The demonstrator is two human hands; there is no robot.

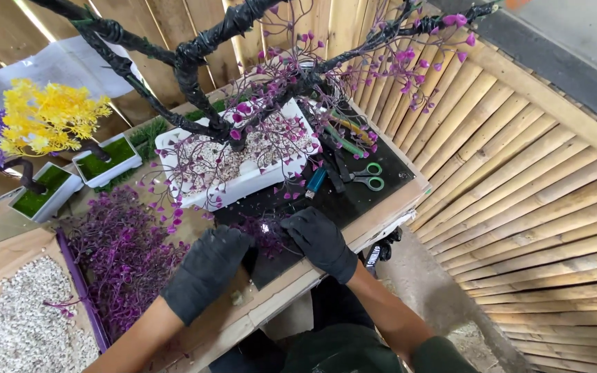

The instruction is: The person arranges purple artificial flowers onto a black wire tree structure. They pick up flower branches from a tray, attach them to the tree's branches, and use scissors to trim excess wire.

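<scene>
Both hands wear black gloves and meet at the near edge of the worktable [354,224], and between them sits a small cluster of purple sprigs [269,233]. The left hand [207,271] curls over the cluster's left side, fingers bent down and pressing at it; the right hand [321,240] closes in from the other side, its fingertips pinched on the same sprigs. So the 2 hands are drawn together on that cluster, though how firmly each grips cannot be told under the gloves. Just beyond the knuckles stands a white planter [243,181] filled with pale gravel, holding a black-wrapped tree [188,65] dotted with purple leaves. Beyond the right hand lie green-handled scissors [367,176]. Left of the left hand spreads a heap of loose purple foliage [122,252], with a tray of white gravel [19,321] further left.
</scene>
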